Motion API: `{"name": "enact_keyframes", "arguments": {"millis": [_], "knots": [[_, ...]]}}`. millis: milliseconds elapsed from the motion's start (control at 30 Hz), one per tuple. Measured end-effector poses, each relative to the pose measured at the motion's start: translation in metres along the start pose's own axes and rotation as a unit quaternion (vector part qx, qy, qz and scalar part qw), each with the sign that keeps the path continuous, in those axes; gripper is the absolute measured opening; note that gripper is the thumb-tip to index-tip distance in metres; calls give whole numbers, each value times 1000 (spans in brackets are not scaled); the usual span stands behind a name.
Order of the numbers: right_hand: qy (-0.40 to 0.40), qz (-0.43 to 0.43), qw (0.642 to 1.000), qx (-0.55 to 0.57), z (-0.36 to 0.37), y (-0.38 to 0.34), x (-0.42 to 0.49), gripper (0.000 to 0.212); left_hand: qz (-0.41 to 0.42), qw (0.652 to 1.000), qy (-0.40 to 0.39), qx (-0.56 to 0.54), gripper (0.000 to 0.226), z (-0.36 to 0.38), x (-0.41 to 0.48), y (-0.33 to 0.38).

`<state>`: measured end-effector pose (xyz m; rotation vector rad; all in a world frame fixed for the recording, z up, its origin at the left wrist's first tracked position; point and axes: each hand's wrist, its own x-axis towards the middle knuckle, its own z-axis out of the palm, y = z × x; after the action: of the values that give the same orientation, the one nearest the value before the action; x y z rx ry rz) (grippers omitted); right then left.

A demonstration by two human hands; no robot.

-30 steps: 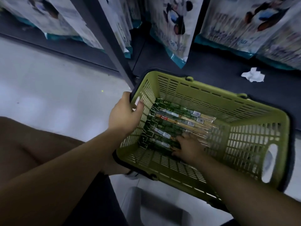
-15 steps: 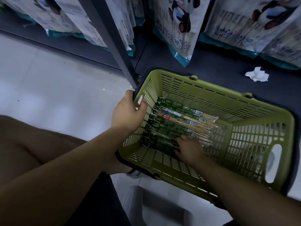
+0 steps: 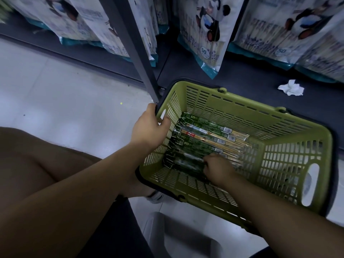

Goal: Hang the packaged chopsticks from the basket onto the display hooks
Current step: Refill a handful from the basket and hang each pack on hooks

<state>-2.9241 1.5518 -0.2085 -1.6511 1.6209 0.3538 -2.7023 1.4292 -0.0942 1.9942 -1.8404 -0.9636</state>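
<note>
head view is showing the task near its beginning, it seems: the packaged chopsticks are lying in the basket, and no pack is being hung in sight. the left hand is gripping the basket rim. the right hand is resting with curled fingers on the nearest packs; whether it is pinching one, one cannot tell.

A second ago the right hand was lying pretty flat on the chopstick packs in the basket, fingers stretched out. Now the fingers have curled in around the nearest few packs, which look smeared, like they're getting shifted. The view has also tipped up a little, so more of the hanging bags shows than before.
</note>
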Motion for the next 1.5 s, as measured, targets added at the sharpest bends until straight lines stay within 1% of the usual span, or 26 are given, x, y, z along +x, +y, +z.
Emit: {"name": "enact_keyframes", "arguments": {"millis": [100,200,267,367,433,500,600,700,800,867,933,967,1000,1033,1067,1100,1133,1167,1200,1233,1267,1300,1333,1367,1433,1500], "knots": [[-11,5,998,54,-10,1,-2,4,0,1000,-16,-12,19,-3,0,1],[-1,25,992,127,-18,5,-7,7,-3,999,-39,-26,22,-8,-3,4],[0,25,992,126,-19,9,-10,3,-12,997,-60,-45,23,-12,-5,5],[-25,11,997,72,-9,7,-14,33,-35,992,-89,-79,31,-16,-9,2],[-33,6,999,29,0,2,-13,52,-44,991,-93,-81,33,-17,-12,-1],[-24,4,1000,-14,8,-2,-9,56,-43,992,-88,-80,32,-17,-16,-5],[-9,11,1000,-26,16,-4,-3,49,-41,991,-84,-93,31,-17,-20,-7],[-41,17,999,-2,14,-2,-3,37,-38,991,-84,-97,31,-17,-20,-5],[-62,10,998,18,7,5,-4,17,-44,991,-85,-89,31,-19,-20,0],[-65,17,996,61,-1,9,-5,7,-49,992,-86,-80,31,-19,-20,0],[-38,24,991,124,-14,11,-7,15,-55,991,-90,-81,34,-20,-19,2],[-19,26,988,149,-23,10,-10,13,-60,990,-97,-85,38,-20,-18,3],[2,23,984,179,-33,8,-13,8,-64,989,-106,-85,46,-21,-18,3],[23,21,976,215,-44,3,-17,7,-56,991,-101,-63,58,-21,-19,3],[46,18,965,259,-55,-4,-22,10,-29,997,-72,-11,69,-21,-21,4],[69,14,951,301,-66,-14,-27,12,17,998,-25,52,74,-21,-24,5],[95,5,936,338,-77,-27,-33,15,72,992,24,97,74,-22,-28,10],[121,-11,923,365,-88,-41,-38,17,114,987,49,106,70,-21,-30,16],[139,-31,911,386,-97,-57,-43,18,131,987,39,88,67,-20,-34,24],[142,-57,901,406,-104,-71,-47,20,125,991,-6,40,65,-19,-35,32],[133,-87,890,427,-110,-86,-51,20,97,992,-78,-39,62,-18,-37,40],[114,-114,880,446,-114,-98,-54,22,51,976,-150,-147,57,-19,-39,48],[91,-133,871,464,-116,-106,-56,20,1,950,-199,-242,51,-20,-39,53],[65,-142,863,480,-117,-111,-57,15,-34,926,-221,-305,43,-22,-38,56],[13,-135,857,496,-119,-109,-58,11,-57,910,-198,-360,25,-27,-33,56],[-31,-106,872,477,-117,-92,-51,19,-75,889,-149,-427,16,-34,-25,52]]}}
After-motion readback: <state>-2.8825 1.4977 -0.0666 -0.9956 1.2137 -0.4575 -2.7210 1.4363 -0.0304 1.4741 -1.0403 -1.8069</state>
